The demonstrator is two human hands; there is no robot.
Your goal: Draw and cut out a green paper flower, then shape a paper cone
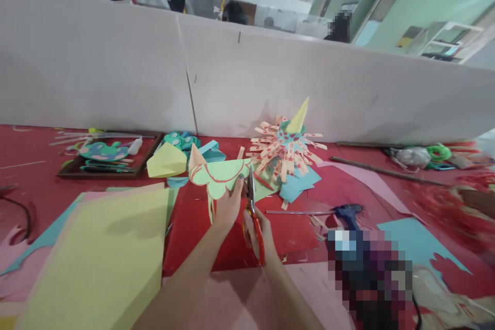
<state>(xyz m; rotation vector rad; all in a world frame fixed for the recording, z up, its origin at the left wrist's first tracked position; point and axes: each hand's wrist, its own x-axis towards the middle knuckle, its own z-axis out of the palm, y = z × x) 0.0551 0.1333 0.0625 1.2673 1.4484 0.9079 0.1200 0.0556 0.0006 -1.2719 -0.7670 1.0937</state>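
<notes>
My left hand [229, 206] pinches a pale green paper piece [221, 172] that has a scalloped outline drawn in red-brown. The piece is held up over a red sheet [189, 232] at the middle of the table. My right hand [266, 229] is wrapped round scissors [260, 242] with red handles. Their metal blades point up and away from me, at the right edge of the green paper. Whether the blades are parted around the paper I cannot tell. Behind the scissors stands a paper craft [286, 147] with a yellow cone and fringed, red-marked strips.
A stack of yellow paper [100, 258] lies at front left. Behind it is a brown tray [65, 170] with tools and a small bottle. A blue glue gun [349, 212] and blue paper [413, 232] lie on the right. A white partition [116, 67] bounds the table's back.
</notes>
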